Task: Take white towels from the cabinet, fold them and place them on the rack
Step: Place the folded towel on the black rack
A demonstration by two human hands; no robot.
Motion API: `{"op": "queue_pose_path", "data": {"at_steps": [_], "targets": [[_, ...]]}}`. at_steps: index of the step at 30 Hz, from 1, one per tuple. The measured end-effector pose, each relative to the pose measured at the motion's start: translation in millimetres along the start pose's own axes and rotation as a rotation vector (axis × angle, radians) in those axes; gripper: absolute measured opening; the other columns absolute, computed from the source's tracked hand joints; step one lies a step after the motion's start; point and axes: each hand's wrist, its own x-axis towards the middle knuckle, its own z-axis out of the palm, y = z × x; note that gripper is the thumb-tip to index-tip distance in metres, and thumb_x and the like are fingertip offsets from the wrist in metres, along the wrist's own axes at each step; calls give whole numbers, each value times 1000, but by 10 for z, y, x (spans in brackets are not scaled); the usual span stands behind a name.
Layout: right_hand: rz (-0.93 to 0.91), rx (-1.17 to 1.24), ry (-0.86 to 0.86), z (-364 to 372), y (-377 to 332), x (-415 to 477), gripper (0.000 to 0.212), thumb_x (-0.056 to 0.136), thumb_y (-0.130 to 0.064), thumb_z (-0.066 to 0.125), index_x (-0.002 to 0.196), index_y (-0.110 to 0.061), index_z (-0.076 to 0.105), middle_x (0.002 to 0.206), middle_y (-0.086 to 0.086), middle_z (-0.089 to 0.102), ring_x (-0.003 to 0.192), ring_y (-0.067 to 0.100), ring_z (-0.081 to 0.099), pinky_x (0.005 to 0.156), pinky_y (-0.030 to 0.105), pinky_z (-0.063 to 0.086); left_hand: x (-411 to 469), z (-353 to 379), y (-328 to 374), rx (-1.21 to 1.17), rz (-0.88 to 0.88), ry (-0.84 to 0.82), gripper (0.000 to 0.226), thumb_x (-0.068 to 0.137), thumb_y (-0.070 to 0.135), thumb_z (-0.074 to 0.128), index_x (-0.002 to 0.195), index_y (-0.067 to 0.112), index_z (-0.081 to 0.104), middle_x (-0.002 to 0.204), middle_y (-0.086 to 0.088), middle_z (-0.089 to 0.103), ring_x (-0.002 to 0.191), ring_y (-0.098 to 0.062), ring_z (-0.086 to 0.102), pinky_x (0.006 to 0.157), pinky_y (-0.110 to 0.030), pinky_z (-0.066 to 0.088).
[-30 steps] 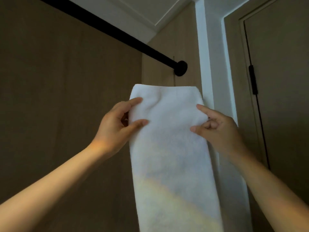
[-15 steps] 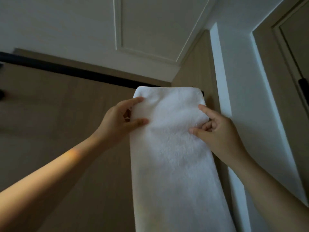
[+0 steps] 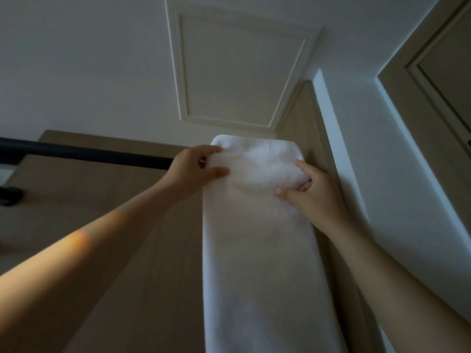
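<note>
A folded white towel (image 3: 257, 250) hangs as a long narrow strip in front of me, its folded top edge raised to the height of the black rack bar (image 3: 84, 155). My left hand (image 3: 193, 171) pinches the towel's upper left edge between thumb and fingers. My right hand (image 3: 313, 192) grips the upper right edge, thumb on the front and fingers curled behind. The bar's right end is hidden behind my left hand and the towel.
The bar runs along a brown wood-panelled wall (image 3: 102, 212). A white ceiling with a framed panel (image 3: 237, 70) is overhead. A white wall corner (image 3: 382, 161) and a brown door frame (image 3: 433, 80) stand to the right.
My view has tilted upward toward the ceiling. Both hands have lifted the towel's top edge up to the level of the bar, keeping the same grip.
</note>
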Motion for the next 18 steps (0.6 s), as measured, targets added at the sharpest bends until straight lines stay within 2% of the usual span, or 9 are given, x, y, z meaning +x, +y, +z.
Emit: {"op": "queue_pose_path", "data": {"at_steps": [2, 4, 6, 8, 12, 14, 16, 18], "targets": [[-2, -35, -4, 29, -8, 106, 87, 70, -39, 84, 146, -23, 44, 94, -4, 51, 84, 13, 55, 75, 25, 42, 137, 13, -20, 21, -5, 3, 52, 78, 32, 79, 127, 22, 63, 102, 4, 65, 88, -10, 59, 66, -9, 41], [9, -48, -13, 69, 11, 190, 86, 71, -38, 84, 146, -22, 44, 106, 0, 56, 104, 20, 59, 85, 28, 45, 253, 25, -27, 11, -18, 11, 50, 78, 31, 79, 125, 20, 65, 105, 0, 67, 95, -16, 62, 77, -23, 49], [14, -40, -25, 102, 29, 255, 85, 72, -34, 84, 146, -20, 44, 120, 4, 60, 117, 24, 57, 96, 31, 46, 352, 49, -24, -2, -29, 10, 49, 78, 29, 80, 124, 18, 65, 101, -5, 68, 90, -19, 64, 74, -29, 55], [-2, -79, -30, 126, 21, 300, 83, 74, -33, 83, 145, -16, 45, 130, 9, 60, 120, 25, 56, 98, 30, 44, 399, 85, -33, 17, -13, 36, 48, 78, 28, 80, 123, 17, 66, 98, -7, 67, 81, -16, 61, 64, -25, 54], [-25, -319, -86, 146, 13, 347, 70, 81, -40, 75, 140, -9, 50, 137, 18, 48, 124, 31, 49, 98, 28, 36, 416, 147, -94, 303, 84, 113, 44, 84, 46, 69, 122, 25, 66, 112, 0, 68, 100, -21, 61, 77, -27, 42], [-37, -427, -147, 150, 13, 354, 61, 86, -44, 69, 132, -6, 55, 133, 18, 41, 120, 32, 49, 98, 28, 35, 425, 133, -111, 414, 57, 67, 41, 88, 55, 58, 109, 23, 71, 105, 0, 69, 99, -24, 60, 72, -29, 38], [-42, -495, -186, 135, -7, 359, 60, 89, -46, 64, 130, -4, 54, 140, 16, 34, 123, 31, 46, 100, 29, 33, 444, 110, -121, 554, 2, -3, 51, 91, 61, 46, 92, 18, 72, 94, -3, 68, 91, -27, 60, 67, -30, 34], [-68, -552, -216, 114, -36, 367, 62, 91, -47, 60, 133, -2, 51, 145, 16, 36, 126, 31, 44, 99, 31, 33, 439, 96, -124, 658, -7, -35, 59, 94, 64, 35, 86, 17, 70, 89, -3, 65, 88, -27, 58, 67, -31, 32]]}}
